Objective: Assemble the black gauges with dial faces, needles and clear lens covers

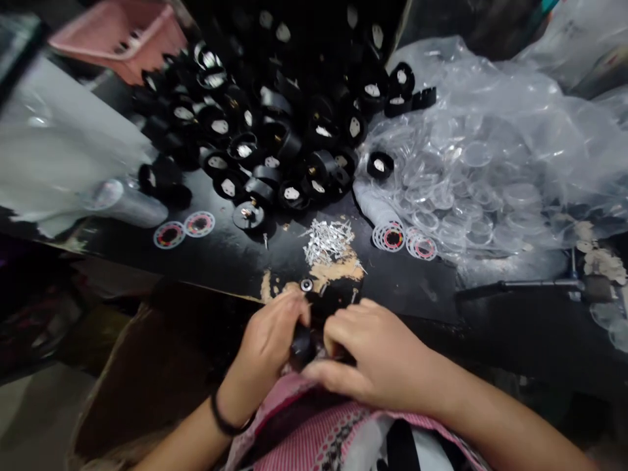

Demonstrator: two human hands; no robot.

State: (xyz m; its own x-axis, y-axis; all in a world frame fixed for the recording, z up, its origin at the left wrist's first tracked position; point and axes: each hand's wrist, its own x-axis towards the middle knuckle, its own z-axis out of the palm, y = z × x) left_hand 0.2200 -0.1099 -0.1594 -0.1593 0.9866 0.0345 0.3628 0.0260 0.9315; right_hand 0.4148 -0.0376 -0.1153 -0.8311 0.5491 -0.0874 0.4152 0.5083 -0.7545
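Black round part (301, 343) sits at the near table (220, 255) edge, pinched between both hands, left hand (267, 343) curled closed around its side and right hand (377, 360) closed over it from the right, just below the pile of small screws (328, 241).

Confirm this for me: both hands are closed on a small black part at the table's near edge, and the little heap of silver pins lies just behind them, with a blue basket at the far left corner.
Not quite: the basket is pink, not blue, as the head view shows. The rest holds: the left hand and right hand are closed on the small black part at the table edge, the silver pins just behind.
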